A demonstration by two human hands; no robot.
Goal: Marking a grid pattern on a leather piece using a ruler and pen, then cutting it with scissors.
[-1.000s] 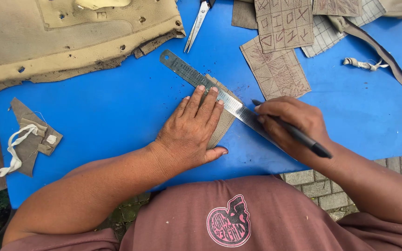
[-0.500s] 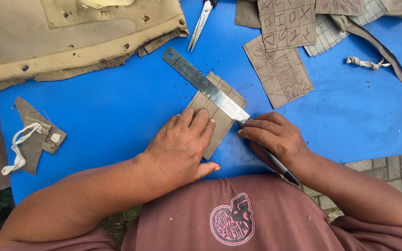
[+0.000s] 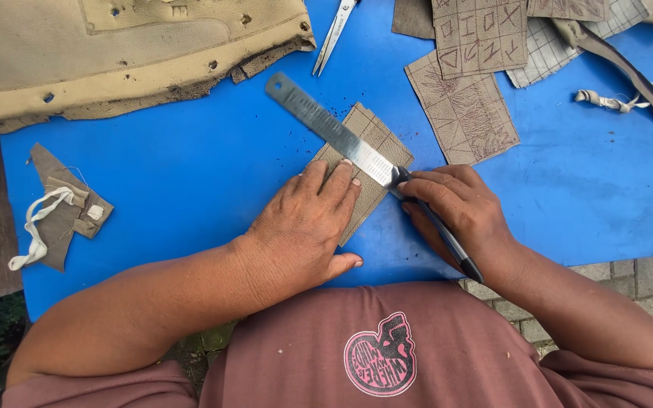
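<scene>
Silver scissors (image 3: 334,34) cut off at top edge; black pen (image 3: 447,242) tip hidden under right hand (image 3: 455,208); ruler markings unreadable.

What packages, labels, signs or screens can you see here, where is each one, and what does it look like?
No packages, signs or screens.
Small label: pale square sewn on the tan scrap with a white strap, left on the blue table.
Marked sheet: tan rectangle, top centre-right, gridded with dark hand-drawn symbols.
Shirt emblem: roundish pink and black print, bottom centre.
</scene>
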